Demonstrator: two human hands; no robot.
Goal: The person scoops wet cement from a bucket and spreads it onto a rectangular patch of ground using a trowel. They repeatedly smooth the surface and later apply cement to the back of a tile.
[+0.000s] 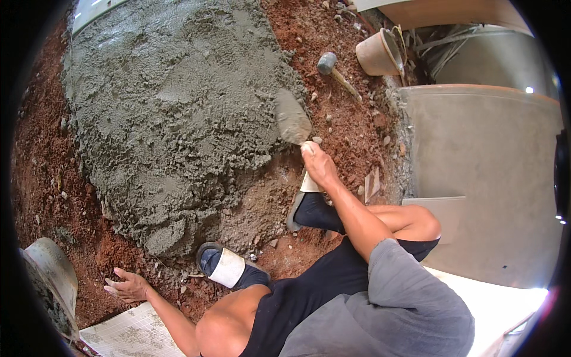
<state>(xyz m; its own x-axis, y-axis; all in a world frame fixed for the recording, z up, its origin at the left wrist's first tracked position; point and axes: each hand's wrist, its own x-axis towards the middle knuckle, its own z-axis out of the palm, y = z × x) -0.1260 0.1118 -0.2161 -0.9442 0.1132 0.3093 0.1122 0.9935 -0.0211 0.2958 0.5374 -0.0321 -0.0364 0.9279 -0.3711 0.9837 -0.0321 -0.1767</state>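
Observation:
A broad bed of wet grey mortar [178, 107] lies on reddish soil in front of me. My right hand [319, 165] is closed round the handle of a trowel [292, 119], whose mortar-smeared blade rests at the right edge of the bed. The hand covers most of the handle. Low on the left, my left hand [129, 287] is held over the soil with its fingers apart and nothing in it. It is nearest to a bucket [58, 268] with grey mortar inside, cut off by the picture's rim.
A rubber mallet [327, 63] lies on the soil beyond the trowel, near a tilted pale bucket [379, 53]. To the right stands a grey slab-like surface [488, 149]. A pale tile [134, 333] lies by my left forearm. My sandalled feet [229, 268] stand at the bed's near edge.

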